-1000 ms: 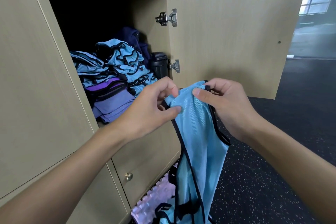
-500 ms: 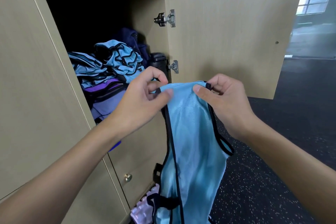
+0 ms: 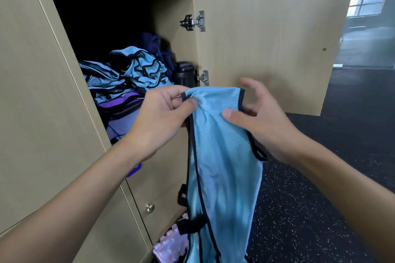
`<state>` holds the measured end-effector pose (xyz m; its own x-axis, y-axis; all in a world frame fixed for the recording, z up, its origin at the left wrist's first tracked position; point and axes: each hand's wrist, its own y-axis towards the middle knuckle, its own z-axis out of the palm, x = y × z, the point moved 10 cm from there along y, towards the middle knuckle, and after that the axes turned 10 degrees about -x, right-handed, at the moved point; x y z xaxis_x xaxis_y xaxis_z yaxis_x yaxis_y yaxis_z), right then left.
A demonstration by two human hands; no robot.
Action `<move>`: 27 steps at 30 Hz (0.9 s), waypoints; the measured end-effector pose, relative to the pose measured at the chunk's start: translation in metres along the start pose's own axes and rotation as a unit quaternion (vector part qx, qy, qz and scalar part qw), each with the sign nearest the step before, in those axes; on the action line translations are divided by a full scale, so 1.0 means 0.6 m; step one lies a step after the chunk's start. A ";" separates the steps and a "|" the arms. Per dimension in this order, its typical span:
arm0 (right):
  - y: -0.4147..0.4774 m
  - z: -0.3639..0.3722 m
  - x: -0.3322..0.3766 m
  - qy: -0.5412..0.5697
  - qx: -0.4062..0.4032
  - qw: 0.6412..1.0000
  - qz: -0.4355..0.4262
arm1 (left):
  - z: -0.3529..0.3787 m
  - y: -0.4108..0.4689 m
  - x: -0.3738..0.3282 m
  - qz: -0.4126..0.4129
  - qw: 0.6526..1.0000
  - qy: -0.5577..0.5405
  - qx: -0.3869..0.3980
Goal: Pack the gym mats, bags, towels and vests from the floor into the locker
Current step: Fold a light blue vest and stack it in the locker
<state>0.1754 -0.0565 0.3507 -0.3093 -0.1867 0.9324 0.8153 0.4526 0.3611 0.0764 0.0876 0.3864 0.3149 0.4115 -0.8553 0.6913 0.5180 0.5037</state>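
Note:
A light blue mesh vest (image 3: 222,156) with black trim hangs in front of the open locker (image 3: 64,92). My left hand (image 3: 162,117) pinches its top left corner. My right hand (image 3: 265,126) holds the top right edge between thumb and lower fingers, with the index finger lifted off. Inside the locker lies a heap of blue vests (image 3: 136,70) on folded purple items (image 3: 121,109). A dark navy bag (image 3: 151,42) sits behind the heap. On the floor under the vest a pink foam mat (image 3: 171,245) shows.
The locker door (image 3: 267,38) stands open to the right, just behind my right hand. A black bottle (image 3: 183,72) stands at the compartment's right wall. Below is a shut door with a brass knob (image 3: 149,207). Dark speckled floor (image 3: 310,220) spreads to the right.
My hands have drawn apart and risen a little, spreading the vest's top edge flat. My right index finger has lifted off the fabric.

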 end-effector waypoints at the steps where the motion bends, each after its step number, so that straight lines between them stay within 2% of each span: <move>1: -0.004 0.008 -0.002 -0.004 0.019 1.000 0.006 | -0.004 0.001 0.001 -0.001 1.000 -0.012 -0.016; 3: -0.003 0.007 -0.002 0.003 0.007 1.000 -0.004 | -0.005 -0.003 0.013 -0.021 0.999 -0.030 -0.026; 7: 0.007 -0.011 -0.011 0.009 -0.049 0.999 -0.011 | 0.034 -0.039 0.075 -0.105 0.993 0.014 0.049; 10: 0.016 -0.028 -0.025 -0.013 -0.073 0.997 0.000 | 0.038 -0.046 0.096 -0.135 0.989 0.019 0.054; 12: 0.017 -0.021 -0.038 -0.033 -0.037 0.998 0.032 | 0.028 -0.035 0.094 -0.134 0.990 -0.013 0.033; 14: 0.008 0.003 -0.047 -0.044 0.035 0.997 0.054 | 0.021 -0.025 0.084 -0.124 0.991 -0.041 0.015; 16: 0.002 0.015 -0.050 -0.051 0.059 0.996 0.052 | 0.015 -0.018 0.080 -0.115 0.991 -0.062 -0.008; 19: 0.008 0.008 -0.046 -0.025 0.017 0.999 0.040 | 0.027 -0.029 0.096 -0.130 0.988 -0.083 0.009; 23: 0.018 -0.018 -0.048 0.009 -0.049 0.998 0.050 | 0.077 -0.087 0.144 -0.182 0.973 -0.001 0.144; 27: 0.027 -0.040 -0.065 -0.042 -0.080 0.994 0.063 | 0.072 -0.080 0.140 -0.173 0.977 -0.036 0.115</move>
<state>0.2123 -0.0628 0.3201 -0.2333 -0.0605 0.9705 0.9159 0.3216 0.2402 0.0977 0.0648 0.2853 0.0754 0.1824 -0.9803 0.8903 0.4306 0.1486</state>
